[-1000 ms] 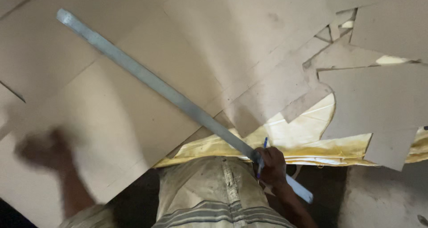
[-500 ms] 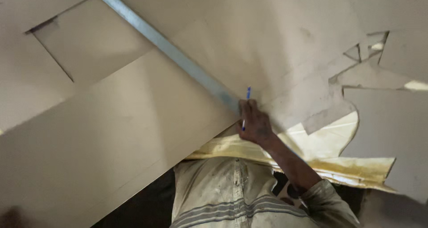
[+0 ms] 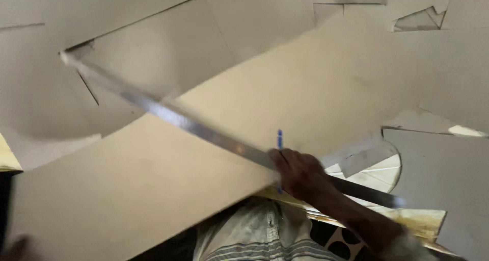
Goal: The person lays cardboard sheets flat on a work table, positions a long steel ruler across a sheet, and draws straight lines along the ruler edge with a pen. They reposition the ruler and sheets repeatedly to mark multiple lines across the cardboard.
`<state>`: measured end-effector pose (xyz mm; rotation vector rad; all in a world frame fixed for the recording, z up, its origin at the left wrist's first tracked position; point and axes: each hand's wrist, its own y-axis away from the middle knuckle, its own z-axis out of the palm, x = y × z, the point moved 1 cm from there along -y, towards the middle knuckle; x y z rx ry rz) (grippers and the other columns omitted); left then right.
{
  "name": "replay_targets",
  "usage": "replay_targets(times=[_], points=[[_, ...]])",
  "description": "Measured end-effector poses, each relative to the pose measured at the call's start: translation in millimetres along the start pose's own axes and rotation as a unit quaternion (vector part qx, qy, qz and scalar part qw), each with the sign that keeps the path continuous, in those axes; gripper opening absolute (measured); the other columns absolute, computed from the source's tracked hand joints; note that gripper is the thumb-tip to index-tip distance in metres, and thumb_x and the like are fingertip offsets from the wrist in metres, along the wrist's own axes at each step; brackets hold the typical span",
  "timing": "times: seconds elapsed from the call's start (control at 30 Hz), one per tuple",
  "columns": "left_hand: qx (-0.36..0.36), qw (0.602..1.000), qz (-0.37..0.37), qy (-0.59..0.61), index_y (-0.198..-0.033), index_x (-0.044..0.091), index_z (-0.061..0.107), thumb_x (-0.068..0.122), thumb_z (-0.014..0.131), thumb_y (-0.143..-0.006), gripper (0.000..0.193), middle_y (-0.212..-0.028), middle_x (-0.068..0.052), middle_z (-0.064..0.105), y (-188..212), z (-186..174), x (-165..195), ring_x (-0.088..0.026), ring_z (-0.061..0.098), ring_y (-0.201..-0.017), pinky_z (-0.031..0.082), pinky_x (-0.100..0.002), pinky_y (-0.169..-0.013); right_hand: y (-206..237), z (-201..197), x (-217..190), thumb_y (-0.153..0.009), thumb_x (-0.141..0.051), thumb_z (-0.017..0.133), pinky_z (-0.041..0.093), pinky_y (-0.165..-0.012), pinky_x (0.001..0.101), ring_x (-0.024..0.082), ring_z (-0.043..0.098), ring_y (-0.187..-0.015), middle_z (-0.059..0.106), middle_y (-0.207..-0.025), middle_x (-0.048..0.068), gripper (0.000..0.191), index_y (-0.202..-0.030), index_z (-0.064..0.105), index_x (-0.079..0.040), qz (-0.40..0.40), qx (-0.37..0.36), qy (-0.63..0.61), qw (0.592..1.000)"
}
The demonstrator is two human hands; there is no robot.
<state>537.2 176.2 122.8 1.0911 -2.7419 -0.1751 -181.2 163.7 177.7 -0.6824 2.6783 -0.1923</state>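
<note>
Steel ruler (image 3: 204, 131) lies diagonally across the big cardboard sheet (image 3: 153, 189), pinned near its lower end by the right hand (image 3: 300, 174), which also grips a blue pen (image 3: 279, 138). Left hand (image 3: 15, 248) is a blur at the bottom-left corner; grip state can't be told.

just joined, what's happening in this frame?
A person's right hand grips a blue pen and rests on a long metal ruler laid diagonally across a large tan cardboard sheet. More cut cardboard pieces lie around and beneath it. The left hand is a dark blur at the sheet's lower left corner; whether it grips anything can't be told. The frame is motion-blurred.
</note>
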Motion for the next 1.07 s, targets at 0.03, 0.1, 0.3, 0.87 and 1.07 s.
replay_targets(times=[0.03, 0.1, 0.3, 0.87, 1.07], points=[[0.006, 1.0, 0.006, 0.008, -0.103, -0.003, 0.07, 0.048, 0.074, -0.107, 0.052, -0.091, -0.018, 0.067, 7, 10, 6, -0.032, 0.065, -0.086, 0.051, -0.045, -0.081, 10, -17, 0, -0.079, -0.006, 0.065, 0.054, -0.055, 0.0393, 0.027, 0.067, -0.068, 0.064, -0.09, 0.012, 0.041, -0.12, 0.06, -0.002, -0.004, 0.008, 0.017, 1.0], [0.026, 0.999, 0.024, 0.038, -0.099, -0.004, 0.072, 0.048, 0.075, -0.107, 0.052, -0.086, -0.018, 0.069, 23, 34, 26, -0.031, 0.067, -0.082, 0.052, -0.044, -0.078, 29, -50, 6, -0.083, -0.008, 0.065, 0.053, -0.049, 0.0382, 0.023, 0.068, -0.062, 0.069, -0.089, 0.012, 0.031, -0.114, 0.065, -0.005, 0.006, 0.006, 0.06, 0.998], [0.122, 0.97, 0.125, 0.17, -0.118, -0.004, 0.07, 0.041, 0.079, -0.102, 0.049, -0.104, -0.023, 0.072, 77, 160, 161, -0.037, 0.067, -0.092, 0.054, -0.047, -0.081, 72, -102, 101, -0.086, -0.022, 0.074, 0.057, -0.055, 0.0385, 0.023, 0.068, -0.065, 0.07, -0.097, 0.011, 0.038, -0.122, 0.071, -0.012, 0.219, -0.055, 0.246, 0.943], [-0.356, 0.841, 0.168, 0.371, -0.136, 0.006, 0.045, 0.02, 0.074, -0.085, 0.06, -0.117, -0.017, 0.07, 239, 210, 393, -0.024, 0.072, -0.098, 0.062, -0.038, -0.08, 198, 106, -13, -0.072, -0.024, 0.093, 0.05, -0.06, 0.0403, 0.027, 0.06, -0.067, 0.062, -0.075, 0.012, 0.039, -0.093, 0.07, 0.0, 0.437, 0.182, 0.038, 0.88], [-0.303, 0.905, 0.218, 0.205, -0.146, 0.007, 0.045, 0.03, 0.082, -0.085, 0.075, -0.107, -0.024, 0.075, 186, 176, 403, -0.031, 0.075, -0.093, 0.06, -0.041, -0.085, 213, 99, -27, -0.079, -0.027, 0.091, 0.051, -0.063, 0.0402, 0.026, 0.06, -0.073, 0.064, -0.079, 0.008, 0.038, -0.098, 0.069, -0.002, 0.454, 0.187, 0.049, 0.87]])
